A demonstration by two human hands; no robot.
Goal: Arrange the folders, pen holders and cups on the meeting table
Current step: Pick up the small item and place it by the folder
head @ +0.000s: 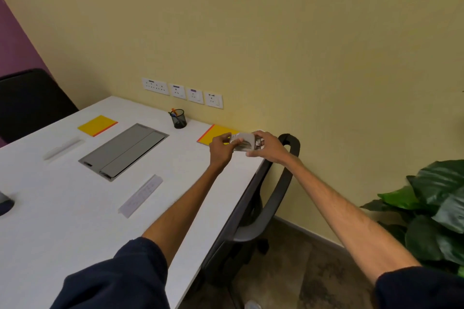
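Observation:
Both my hands hold a small grey-white object [244,142] with ribbed sides, possibly a cup lying on its side, just above the far right corner of the white meeting table [62,213]. My left hand [221,148] grips its left end and my right hand [266,145] its right end. Under them lies a yellow folder [213,134] with an orange edge, partly hidden. A second yellow folder [97,125] lies further left. A black mesh pen holder [179,119] with pens stands near the wall.
A grey cable hatch [124,150] sits in the table's middle, with two pale flat name plates [140,195] [62,148] beside it. A dark chair [276,183] is tucked at the right edge, another chair [30,100] far left. A leafy plant [431,208] stands on the right.

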